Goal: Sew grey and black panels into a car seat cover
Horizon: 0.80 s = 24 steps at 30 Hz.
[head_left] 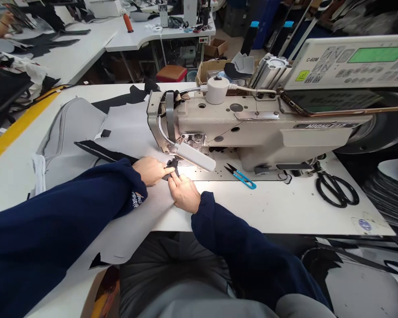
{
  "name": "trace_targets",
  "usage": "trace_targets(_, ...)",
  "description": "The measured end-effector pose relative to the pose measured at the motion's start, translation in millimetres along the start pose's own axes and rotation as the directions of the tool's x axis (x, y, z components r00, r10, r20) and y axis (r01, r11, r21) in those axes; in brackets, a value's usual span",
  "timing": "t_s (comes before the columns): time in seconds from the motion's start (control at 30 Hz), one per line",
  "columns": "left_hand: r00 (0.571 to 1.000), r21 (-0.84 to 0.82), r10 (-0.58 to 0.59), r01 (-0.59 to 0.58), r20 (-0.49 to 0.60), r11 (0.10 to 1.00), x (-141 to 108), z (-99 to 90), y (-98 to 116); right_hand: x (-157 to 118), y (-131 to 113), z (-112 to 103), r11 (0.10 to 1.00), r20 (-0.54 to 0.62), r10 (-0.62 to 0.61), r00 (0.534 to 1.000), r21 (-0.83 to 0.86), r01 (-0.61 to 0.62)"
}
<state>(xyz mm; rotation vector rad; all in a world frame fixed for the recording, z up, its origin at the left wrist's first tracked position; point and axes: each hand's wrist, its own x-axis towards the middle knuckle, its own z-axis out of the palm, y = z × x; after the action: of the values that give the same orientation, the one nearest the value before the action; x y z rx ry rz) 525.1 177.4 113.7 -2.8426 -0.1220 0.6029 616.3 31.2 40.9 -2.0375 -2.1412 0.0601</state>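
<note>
Under the needle area of a beige sewing machine (265, 128), my left hand (151, 171) presses on a small black fabric piece (173, 168), its index finger stretched toward the needle. Close beside it, my right hand (185, 193) has its fingers bent together at the same black piece, near the left fingertip. Light grey fabric (129, 128) spreads left of the machine and hangs over the table's front edge beneath my left arm. A black strip (102, 151) lies on the grey fabric. The exact grip of the right fingertips is hard to make out.
Blue thread snips (241, 176) lie right of the needle area, and black scissors (336, 190) farther right. A phone (338, 104) rests on the machine, below a control panel (351, 62). A white lamp (195, 157) hangs close by my hands. Another person's hand (7, 18) shows top left.
</note>
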Motion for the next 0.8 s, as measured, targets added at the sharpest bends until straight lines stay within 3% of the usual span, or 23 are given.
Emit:
trace_targets(0.13,0.996,-0.015,-0.066,0.067,0.062,0.998,9.9,-1.7,-6.2,-1.2,0.6,3.1,0.998,-0.021,-0.053,0.998,-0.030,0.052)
trace_targets(0.27,0.998,-0.046,-0.044,0.046,0.051,0.998,15.8,-0.1,-10.5,-1.0,-1.7,-0.5,0.996,-0.027,-0.078,0.997,-0.044,0.077)
trace_targets(0.47,0.997,-0.021,-0.001,0.003,0.074,1.000,15.7,-1.5,-12.6,-3.0,4.1,-15.7,0.994,0.073,-0.091,0.993,-0.048,0.095)
trace_targets(0.8,0.998,-0.209,0.016,-0.027,-0.057,0.978,19.5,10.2,-18.3,2.2,2.5,-20.5,0.987,0.098,-0.103,0.990,-0.116,0.115)
